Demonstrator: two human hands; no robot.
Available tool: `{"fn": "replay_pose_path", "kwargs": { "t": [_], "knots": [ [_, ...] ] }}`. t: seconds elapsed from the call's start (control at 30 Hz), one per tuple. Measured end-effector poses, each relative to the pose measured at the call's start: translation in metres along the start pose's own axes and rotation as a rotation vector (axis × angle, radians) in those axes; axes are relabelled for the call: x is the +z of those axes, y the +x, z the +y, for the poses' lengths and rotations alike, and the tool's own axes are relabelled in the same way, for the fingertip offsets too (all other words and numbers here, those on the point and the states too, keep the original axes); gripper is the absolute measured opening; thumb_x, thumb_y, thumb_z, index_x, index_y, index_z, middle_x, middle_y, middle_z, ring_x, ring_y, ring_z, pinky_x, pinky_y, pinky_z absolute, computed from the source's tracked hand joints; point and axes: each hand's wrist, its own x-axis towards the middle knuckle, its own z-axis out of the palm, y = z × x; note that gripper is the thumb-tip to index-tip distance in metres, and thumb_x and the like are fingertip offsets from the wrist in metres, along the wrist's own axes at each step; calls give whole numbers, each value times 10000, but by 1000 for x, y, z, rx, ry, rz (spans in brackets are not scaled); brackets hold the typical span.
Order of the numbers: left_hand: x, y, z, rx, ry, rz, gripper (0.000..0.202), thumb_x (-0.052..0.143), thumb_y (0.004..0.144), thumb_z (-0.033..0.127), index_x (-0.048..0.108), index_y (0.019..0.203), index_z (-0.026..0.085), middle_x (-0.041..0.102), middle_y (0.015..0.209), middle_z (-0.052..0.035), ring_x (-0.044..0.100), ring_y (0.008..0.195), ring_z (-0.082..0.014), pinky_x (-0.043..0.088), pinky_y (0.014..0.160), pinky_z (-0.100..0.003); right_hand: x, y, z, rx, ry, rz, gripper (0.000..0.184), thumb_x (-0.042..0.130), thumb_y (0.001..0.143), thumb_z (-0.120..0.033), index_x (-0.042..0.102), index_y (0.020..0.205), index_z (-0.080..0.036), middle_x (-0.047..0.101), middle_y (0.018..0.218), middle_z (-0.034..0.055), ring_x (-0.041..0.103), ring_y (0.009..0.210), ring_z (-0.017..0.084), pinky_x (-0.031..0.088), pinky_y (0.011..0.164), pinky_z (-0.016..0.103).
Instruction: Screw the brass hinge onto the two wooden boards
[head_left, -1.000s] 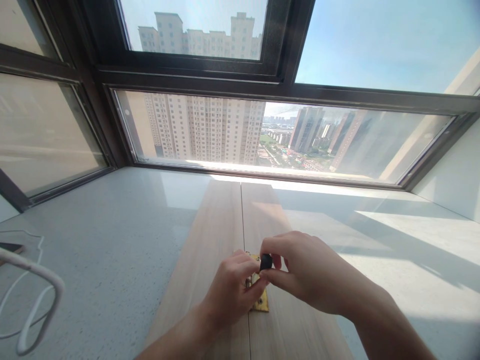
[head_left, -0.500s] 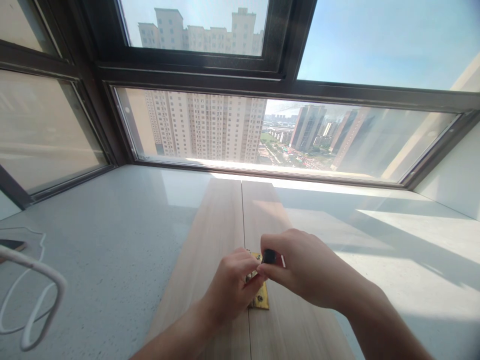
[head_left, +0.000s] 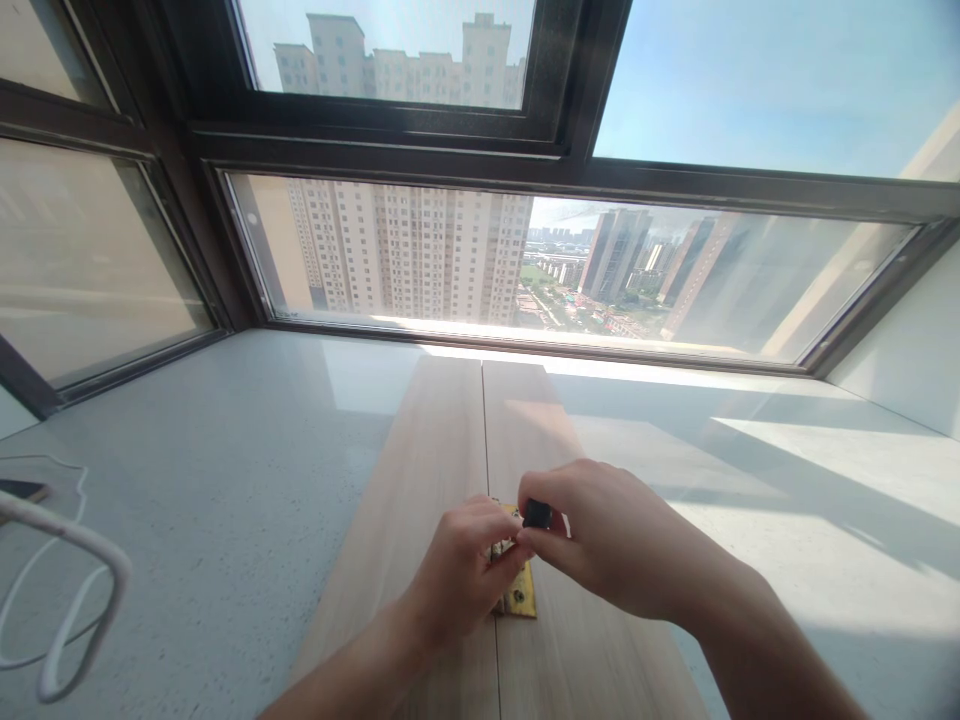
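A brass-coloured hinge lies across the seam between two pale wooden boards, with dark screw heads on its leaf. My right hand is closed round a short screwdriver, whose black handle end points up toward me; its tip is hidden. My left hand rests over the hinge from the left, thumb and fingers pinched together just under the handle. What those fingertips hold is hidden. The two hands meet at the fingertips and cover the hinge's middle.
The boards lie on a speckled white sill and reach to the dark window frame. At the left stands a white bent tube with a thin white cable. Sunlight and shadows fall on the right side.
My right hand and the screwdriver handle have turned slightly, so less of its red part shows. My left hand stays in place, and the hinge and boards have not moved.
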Motion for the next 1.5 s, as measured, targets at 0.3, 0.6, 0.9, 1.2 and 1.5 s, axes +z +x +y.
{"fn": "replay_pose_path", "kwargs": {
  "t": [0.3, 0.6, 0.9, 1.2, 1.5],
  "knots": [
    [-1, 2, 2, 6, -21, -60, 150, 502, 842, 120, 595, 731, 162, 647, 741, -37, 548, 728, -152, 391, 678, -244, -5, -3, 0, -10, -2, 24, 84, 571, 797, -257, 579, 718, -231, 620, 676, -37, 511, 628, 131, 275, 531, 259],
    [2, -1, -3, 13, 3, -48, 177, 536, 827, 141, 538, 651, 159, 594, 659, -21, 512, 667, -145, 362, 623, -239, -1, 1, -1, 62, -64, 54, 275, 625, 775, -386, 508, 606, -203, 568, 589, -25, 438, 549, 126, 222, 487, 268],
    [1, -1, -2, 21, 35, -44, 195, 523, 802, 114, 462, 624, 163, 587, 686, -26, 502, 691, -149, 368, 635, -247, 1, -1, -1, 12, -18, -1, 105, 597, 775, -252, 600, 673, -229, 624, 668, -37, 510, 620, 125, 248, 518, 260],
    [2, 0, 0, -32, 16, -68, 158, 493, 801, 96, 556, 675, 164, 615, 705, -39, 527, 704, -160, 387, 640, -256, 1, -4, -7, 18, -74, 33, 26, 582, 778, -229, 574, 756, -217, 618, 714, -18, 507, 616, 136, 220, 507, 267],
    [3, 0, -3, -9, 31, -55, 228, 510, 847, 162, 517, 619, 158, 598, 668, -44, 525, 690, -163, 393, 648, -264, 0, -3, -6, 53, -89, 17, 105, 579, 761, -232, 540, 666, -211, 590, 630, -21, 443, 556, 131, 200, 495, 271]
  ]
}}
